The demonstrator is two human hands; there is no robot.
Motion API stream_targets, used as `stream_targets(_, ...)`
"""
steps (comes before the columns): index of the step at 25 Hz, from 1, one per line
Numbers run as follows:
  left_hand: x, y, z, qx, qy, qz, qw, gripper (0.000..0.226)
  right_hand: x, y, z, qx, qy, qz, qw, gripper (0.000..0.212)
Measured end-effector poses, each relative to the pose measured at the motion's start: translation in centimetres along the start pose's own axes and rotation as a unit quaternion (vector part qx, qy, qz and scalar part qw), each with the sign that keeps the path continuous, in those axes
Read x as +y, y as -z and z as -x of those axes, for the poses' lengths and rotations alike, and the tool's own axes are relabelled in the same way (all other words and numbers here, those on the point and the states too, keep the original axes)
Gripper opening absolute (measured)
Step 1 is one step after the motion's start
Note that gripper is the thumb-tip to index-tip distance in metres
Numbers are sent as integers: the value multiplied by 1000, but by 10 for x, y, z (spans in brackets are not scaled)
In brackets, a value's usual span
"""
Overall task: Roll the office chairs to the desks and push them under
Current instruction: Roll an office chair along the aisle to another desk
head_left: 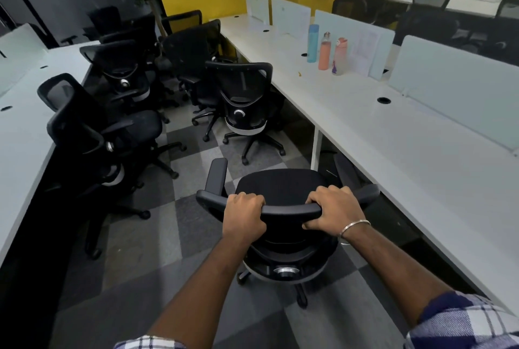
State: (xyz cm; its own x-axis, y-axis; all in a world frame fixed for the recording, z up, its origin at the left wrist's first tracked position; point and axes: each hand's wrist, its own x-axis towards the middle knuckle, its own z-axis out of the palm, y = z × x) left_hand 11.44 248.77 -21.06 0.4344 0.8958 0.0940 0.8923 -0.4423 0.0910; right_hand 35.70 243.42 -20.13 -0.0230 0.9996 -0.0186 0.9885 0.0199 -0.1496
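Head view, left to right: at nine o'clock we have the left table (19,129), with two black chairs (106,129) half-turned beside it and more crowded toward eleven o'clock. Dead centre, at six o'clock, sits the chair we are rolling (283,188). Our left hand (245,215) is clenched around the top rail of its backrest (290,209), and our right hand (334,208) is wrapped round the same rail just beside it, thumb tucked beneath. The seat points toward twelve o'clock, along the aisle — not yet at the right table (421,157), whose edge runs from one o'clock down to four. That table lies to the right of both hands, with the right hand nearer. We judge the chair needs swinging toward three o'clock before it goes under — its right armrest (368,193) is already close to the table edge. Three bottles (325,51) stand far up at one o'clock.
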Motion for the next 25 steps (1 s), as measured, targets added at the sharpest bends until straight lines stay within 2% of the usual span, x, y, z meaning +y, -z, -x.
stream_targets(10, 102, 10, 162, 18, 68, 5, 997, 36, 21, 0, 168, -8, 79, 1, 997, 56)
stream_targets(18, 150, 26, 266, -17, 68, 8, 997, 39, 17, -6, 290, -1, 84, -4, 996, 54)
stream_targets(25, 173, 27, 348, -8, 53, 20, 998, 39, -1, -10, 382, 2, 67, -6, 998, 52)
